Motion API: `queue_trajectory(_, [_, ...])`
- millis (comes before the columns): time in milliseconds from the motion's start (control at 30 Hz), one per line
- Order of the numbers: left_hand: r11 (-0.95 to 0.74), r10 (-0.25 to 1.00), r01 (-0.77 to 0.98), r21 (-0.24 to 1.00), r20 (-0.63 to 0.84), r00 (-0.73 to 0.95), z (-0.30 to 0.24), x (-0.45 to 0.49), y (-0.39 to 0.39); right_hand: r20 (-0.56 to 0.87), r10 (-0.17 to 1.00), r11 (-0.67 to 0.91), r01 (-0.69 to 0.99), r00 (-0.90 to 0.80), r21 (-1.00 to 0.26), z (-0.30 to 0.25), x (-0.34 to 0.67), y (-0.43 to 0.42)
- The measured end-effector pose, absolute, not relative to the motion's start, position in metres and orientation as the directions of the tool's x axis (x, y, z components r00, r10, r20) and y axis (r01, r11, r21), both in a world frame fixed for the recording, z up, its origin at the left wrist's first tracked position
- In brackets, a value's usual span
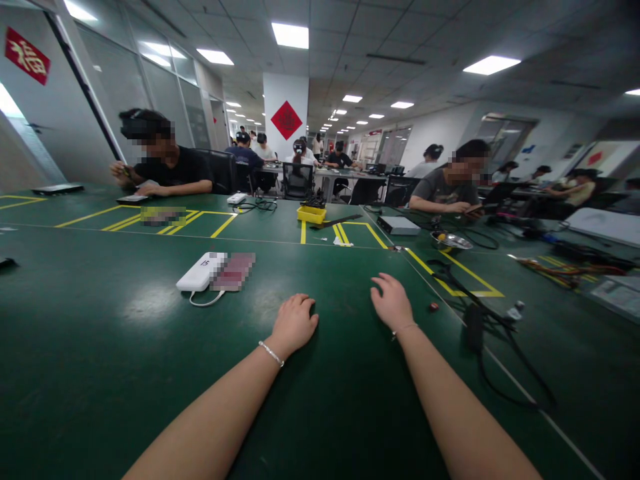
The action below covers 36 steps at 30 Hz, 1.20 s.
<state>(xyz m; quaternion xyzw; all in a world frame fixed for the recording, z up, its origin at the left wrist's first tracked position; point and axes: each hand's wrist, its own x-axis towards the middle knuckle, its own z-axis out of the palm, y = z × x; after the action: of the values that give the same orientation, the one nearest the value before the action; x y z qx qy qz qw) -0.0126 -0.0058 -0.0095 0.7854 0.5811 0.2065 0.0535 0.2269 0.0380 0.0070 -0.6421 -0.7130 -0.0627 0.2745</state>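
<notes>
My left hand (295, 322) rests on the green table (100, 347), fingers curled under loosely with nothing visible in them. A thin bracelet circles its wrist. My right hand (391, 301) lies palm down a short way to the right, fingers stretched forward and apart, holding nothing. A white power bank (201, 272) with a short cable lies ahead and to the left of my left hand, touching a blurred dark red flat item (234, 271). A small red object (433, 307) sits just right of my right hand.
A yellow tray (311, 213) and a grey box (398, 225) stand further back. A metal bowl (451, 241), black cables (480, 320) and tools lie at the right. Two people sit across the table, at left and right. Yellow tape marks the surface.
</notes>
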Motion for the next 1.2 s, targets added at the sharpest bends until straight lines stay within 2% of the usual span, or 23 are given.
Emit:
queue_trajectory(167, [-0.354,0.921,0.888,0.295,0.275,0.275,-0.010,-0.012,-0.009,0.188,0.905,0.416,0.887,-0.382,-0.199,-0.003,0.153,0.011])
queue_trajectory(233, [-0.354,0.923,0.886,0.299,0.268,0.278,-0.010,-0.012,-0.010,0.103,0.887,0.461,0.865,-0.450,-0.196,-0.005,0.145,0.006])
queue_trajectory(300, [-0.356,0.924,0.880,0.315,0.257,0.282,-0.009,-0.012,-0.010,0.093,0.883,0.470,0.863,-0.461,-0.185,-0.002,0.151,0.008])
queue_trajectory(400, [-0.364,0.925,0.861,0.355,0.245,0.290,-0.007,-0.013,-0.009,0.184,0.936,0.326,0.937,-0.301,-0.123,0.007,0.184,0.019])
queue_trajectory(467, [-0.355,0.931,0.852,0.384,0.229,0.284,-0.006,-0.013,-0.009,0.281,0.958,0.080,0.993,-0.053,-0.087,0.012,0.217,0.026])
queue_trajectory(567, [-0.339,0.938,0.852,0.399,0.216,0.271,-0.006,-0.013,-0.009,0.382,0.860,-0.327,0.940,0.339,-0.099,0.012,0.266,0.030])
queue_trajectory(633, [-0.343,0.935,0.855,0.390,0.226,0.272,-0.007,-0.013,-0.009,0.345,0.812,-0.449,0.882,0.470,-0.143,0.007,0.291,0.030])
queue_trajectory(767, [-0.367,0.924,0.856,0.365,0.253,0.288,-0.009,-0.013,-0.009,0.168,0.834,-0.494,0.847,0.525,-0.197,-0.002,0.315,0.031])
queue_trajectory(867, [-0.383,0.916,0.854,0.353,0.266,0.301,-0.009,-0.014,-0.008,0.107,0.848,-0.496,0.849,0.519,-0.182,-0.003,0.318,0.034])
queue_trajectory(1000, [-0.377,0.920,0.855,0.357,0.255,0.299,-0.008,-0.015,-0.009,0.140,0.852,-0.482,0.860,0.505,-0.168,-0.002,0.320,0.036])
queue_trajectory(1200, [-0.363,0.928,0.848,0.386,0.233,0.291,-0.003,-0.014,-0.011,0.159,0.841,-0.480,0.849,0.517,-0.222,0.000,0.321,0.036])
